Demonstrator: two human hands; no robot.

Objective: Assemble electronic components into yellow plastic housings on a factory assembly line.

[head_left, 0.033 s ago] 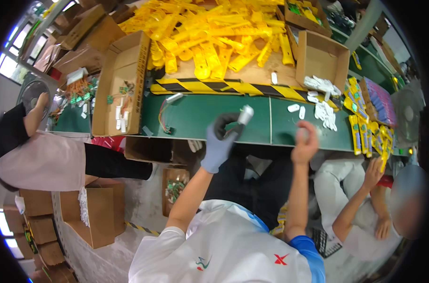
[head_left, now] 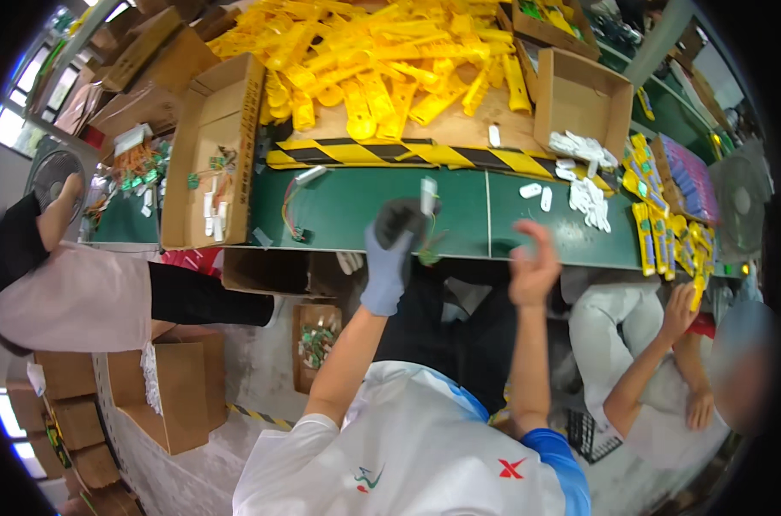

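Note:
My left hand (head_left: pixel 390 254), in a blue-grey glove with a dark palm, is closed at the table's front edge. From its fingertips a small white plastic block (head_left: pixel 428 196) sticks up. Just below it a small green circuit board (head_left: pixel 428 256) shows, smeared by motion; thin wires seem to join the two. My right hand (head_left: pixel 535 265) is bare and holds nothing, its fingers curved and apart beside the table edge. On the green table, left of my glove, lies another white block (head_left: pixel 310 175) wired to a small board (head_left: pixel 300 234). Small white oval covers (head_left: pixel 546 199) lie beyond my right hand.
A heap of yellow plastic housings (head_left: pixel 382 60) covers the board behind striped tape (head_left: pixel 442 157). Cardboard boxes (head_left: pixel 253 129) (head_left: pixel 584 90) stand left and right. White covers (head_left: pixel 590 205) pile at right, near yellow assemblies (head_left: pixel 644 236). One person (head_left: pixel 665 361) sits right; another (head_left: pixel 72 292) is left.
My left hand has shifted slightly left, and the white block has turned more upright. The green board below it has come into sight. My right hand has moved a little left, its fingers spreading.

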